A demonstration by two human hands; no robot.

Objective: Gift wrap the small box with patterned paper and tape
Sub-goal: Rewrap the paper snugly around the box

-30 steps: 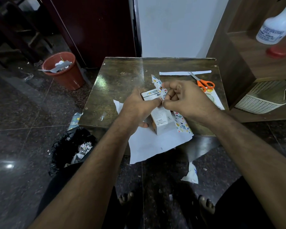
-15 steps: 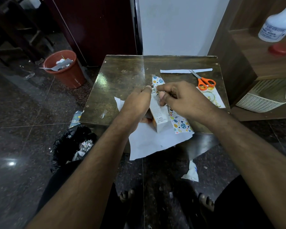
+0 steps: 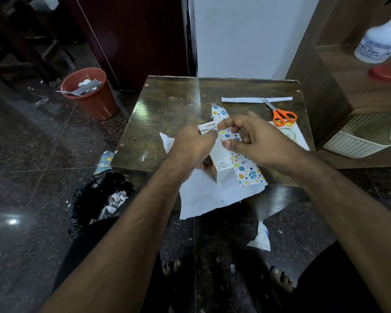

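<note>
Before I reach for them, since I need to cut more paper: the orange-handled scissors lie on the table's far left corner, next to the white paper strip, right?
Not quite. The head view shows the orange-handled scissors toward the table's far right corner, not the left. They do lie next to the white paper strip, with the blade tips reaching onto it.

**Box half-covered on the surface**

Your small white box (image 3: pixel 220 158) lies lengthwise on the patterned paper (image 3: pixel 246 170), printed end facing away from you. The paper's white underside spreads toward you and overhangs the surface edge; its colourful egg-and-leaf side folds up along the box's right flank.
</note>
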